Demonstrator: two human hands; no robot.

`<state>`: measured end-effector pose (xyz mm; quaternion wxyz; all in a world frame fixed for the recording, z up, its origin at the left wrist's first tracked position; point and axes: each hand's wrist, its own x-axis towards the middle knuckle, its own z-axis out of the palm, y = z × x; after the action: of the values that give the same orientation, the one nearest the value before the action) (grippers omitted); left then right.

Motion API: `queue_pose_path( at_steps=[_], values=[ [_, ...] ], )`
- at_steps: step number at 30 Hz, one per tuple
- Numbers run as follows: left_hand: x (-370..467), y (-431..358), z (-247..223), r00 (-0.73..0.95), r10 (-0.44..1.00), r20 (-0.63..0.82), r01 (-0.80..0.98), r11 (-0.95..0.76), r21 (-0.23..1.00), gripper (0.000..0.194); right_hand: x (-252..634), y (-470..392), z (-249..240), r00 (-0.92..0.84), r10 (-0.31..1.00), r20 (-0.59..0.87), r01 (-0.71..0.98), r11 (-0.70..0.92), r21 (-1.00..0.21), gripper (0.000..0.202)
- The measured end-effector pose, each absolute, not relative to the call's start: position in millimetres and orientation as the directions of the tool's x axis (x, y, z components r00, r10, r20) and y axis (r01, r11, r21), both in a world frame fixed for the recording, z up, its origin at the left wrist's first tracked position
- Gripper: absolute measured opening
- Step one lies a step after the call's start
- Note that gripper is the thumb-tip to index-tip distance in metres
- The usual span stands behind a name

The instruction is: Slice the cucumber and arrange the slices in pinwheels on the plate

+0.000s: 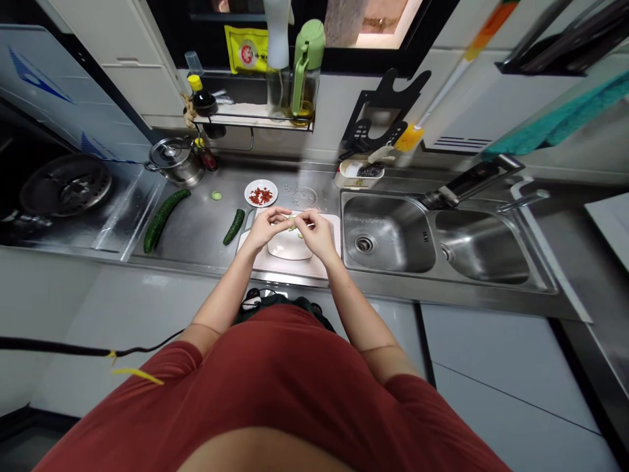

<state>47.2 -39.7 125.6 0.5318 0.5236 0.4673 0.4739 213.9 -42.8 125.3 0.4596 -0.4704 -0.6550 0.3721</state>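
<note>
My left hand (265, 229) and my right hand (317, 234) meet over a white plate (289, 250). Both have their thumbs and fingers pinched together around thin pale-green cucumber slices (292, 223), partly covered by the fingertips. Under the plate lies a white cutting board (322, 263). Left of the board rests a cut piece of cucumber (234, 227), and farther left a long whole cucumber (164, 221). A cut-off cucumber end (216, 195) lies behind them. Just beyond my hands stands a small white dish (248, 189) with chopped red bits.
On the right is a double steel sink (393, 226) with a faucet (472, 183). A lidded steel pot (175, 160) stands back left, and a frying pan (66, 183) farther left. Bottles, including a green-topped oil pourer (307, 72), stand on the wall rack (253, 120).
</note>
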Motion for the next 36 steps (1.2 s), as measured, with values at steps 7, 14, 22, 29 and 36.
queue_pose_path(
  at_steps=[7,14,22,29,36],
  values=[
    [50.8,-41.6,114.4,0.215,0.924,-0.317,-0.141,0.351,0.926,0.059,214.5,-40.5,128.3,-0.077,0.964,0.253,0.205,0.264,-0.942,0.026],
    [54.4,-43.8,118.1,0.414,0.787,-0.458,-0.307,0.594,0.743,0.052,215.0,-42.3,131.2,-0.098,0.965,0.243,0.164,0.256,-0.953,0.025],
    [55.4,-38.8,119.9,0.367,0.780,-0.508,-0.358,0.622,0.696,0.036,217.2,-39.4,126.1,-0.105,0.971,0.216,0.175,0.232,-0.957,0.024],
    [52.2,-33.8,115.4,0.228,0.867,-0.443,-0.338,0.497,0.799,0.033,219.2,-38.9,120.9,-0.106,0.974,0.199,0.166,0.215,-0.962,0.021],
    [49.9,-25.3,117.4,0.076,0.939,-0.335,-0.185,0.344,0.921,0.037,220.0,-38.1,112.3,-0.119,0.981,0.154,0.176,0.174,-0.969,0.021]
  ],
)
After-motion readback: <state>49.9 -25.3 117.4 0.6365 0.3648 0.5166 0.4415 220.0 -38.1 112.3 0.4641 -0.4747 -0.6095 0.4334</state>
